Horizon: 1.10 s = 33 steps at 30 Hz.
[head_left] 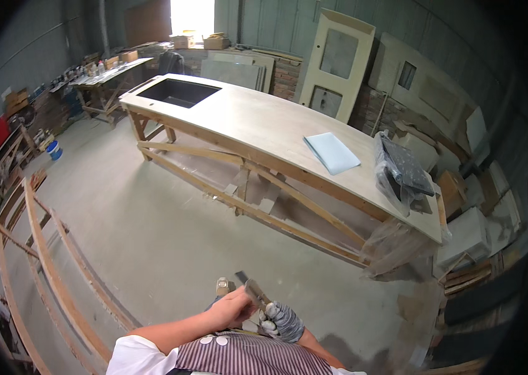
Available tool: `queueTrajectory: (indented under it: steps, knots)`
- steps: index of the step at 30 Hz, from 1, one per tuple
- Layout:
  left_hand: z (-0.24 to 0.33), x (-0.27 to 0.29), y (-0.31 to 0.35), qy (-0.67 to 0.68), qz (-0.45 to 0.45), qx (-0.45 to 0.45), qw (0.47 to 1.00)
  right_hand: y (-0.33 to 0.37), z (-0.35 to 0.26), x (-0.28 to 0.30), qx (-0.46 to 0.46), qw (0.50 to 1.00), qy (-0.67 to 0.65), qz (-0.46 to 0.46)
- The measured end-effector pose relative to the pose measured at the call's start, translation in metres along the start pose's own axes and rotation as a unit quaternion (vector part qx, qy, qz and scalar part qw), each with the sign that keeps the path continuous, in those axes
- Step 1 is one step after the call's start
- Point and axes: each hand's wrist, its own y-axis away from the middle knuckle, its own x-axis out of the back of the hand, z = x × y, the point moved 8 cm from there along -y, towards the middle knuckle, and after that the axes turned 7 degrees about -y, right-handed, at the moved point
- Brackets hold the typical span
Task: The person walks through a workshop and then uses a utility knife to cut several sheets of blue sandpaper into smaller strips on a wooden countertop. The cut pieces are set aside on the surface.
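Observation:
Both hands meet low in front of my striped apron. My left hand is bare, its fingers closed against a grey, flat scraper-like tool. A dark, narrow flat end sticks up past the fingers; whether it belongs to the same tool, I cannot tell. My right hand wears a grey-and-white work glove and is closed around the tool's lower part. The fingers hide much of what lies between the hands. Beyond them stands a long pale countertop on a wooden frame, with a dark sink opening at its left end.
A light blue folded sheet and a black item in clear plastic lie on the countertop. Curved wooden rails stand at left, near a blue bucket. Panels and a cream door lean at the back wall.

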Motion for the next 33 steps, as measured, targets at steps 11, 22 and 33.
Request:
queueTrajectory:
  steps: [11, 22, 33]
  knots:
    - [0.113, 0.071, -0.150, 0.155, -0.173, 0.009, 0.973, -0.139, -0.122, 0.035, 0.041, 0.999, 0.013, 0.029]
    - [0.149, 0.143, -0.236, -0.060, -0.210, -0.025, 0.976, -0.217, -0.140, 0.094, 0.053, 0.995, 0.055, 0.065]
    - [0.219, 0.149, -0.327, 0.109, -0.039, -0.060, 0.991, -0.309, -0.227, 0.118, 0.012, 0.995, -0.072, -0.069]
